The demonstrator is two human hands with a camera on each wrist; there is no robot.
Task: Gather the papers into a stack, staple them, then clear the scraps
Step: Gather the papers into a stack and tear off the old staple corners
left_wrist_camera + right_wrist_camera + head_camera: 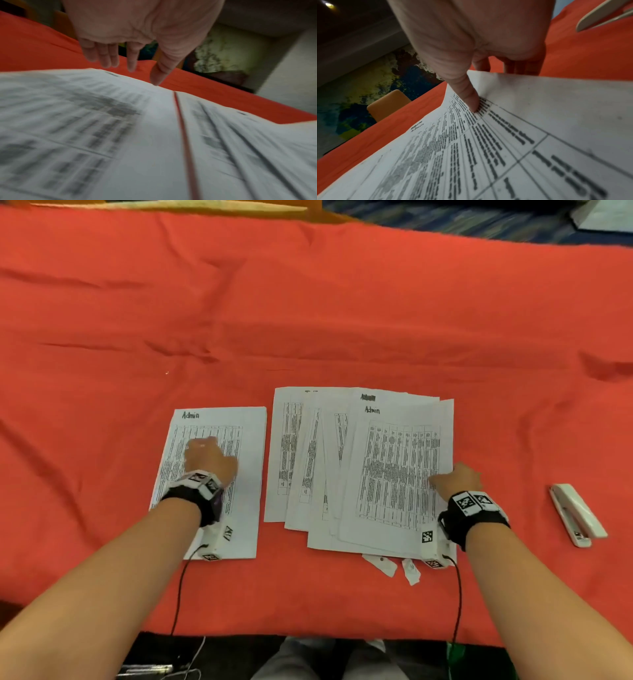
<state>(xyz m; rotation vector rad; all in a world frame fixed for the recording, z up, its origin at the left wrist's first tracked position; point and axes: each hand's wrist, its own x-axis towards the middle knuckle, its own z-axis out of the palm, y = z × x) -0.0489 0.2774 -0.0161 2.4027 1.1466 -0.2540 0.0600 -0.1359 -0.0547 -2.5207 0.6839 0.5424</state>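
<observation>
A single printed sheet headed "Admin" [246,440] lies flat at the left, and my left hand [205,453] hovers over its middle with straight fingers [106,59], holding nothing. Just to its right, several printed sheets lie in a fanned pile [387,467]. My right hand [442,479] pinches the right edge of the pile's top paper [505,148], thumb [471,100] on top and fingers underneath, so that edge is lifted. Two small white scraps [380,565] [411,571] lie at the pile's near edge. A white stapler [577,515] rests to the right of my right hand.
A wrinkled red cloth [308,320] covers the whole table, with bare cloth beyond the papers and at the far left. An orange chair back [388,104] stands past the far edge. Wrist cables hang over the near edge by my lap.
</observation>
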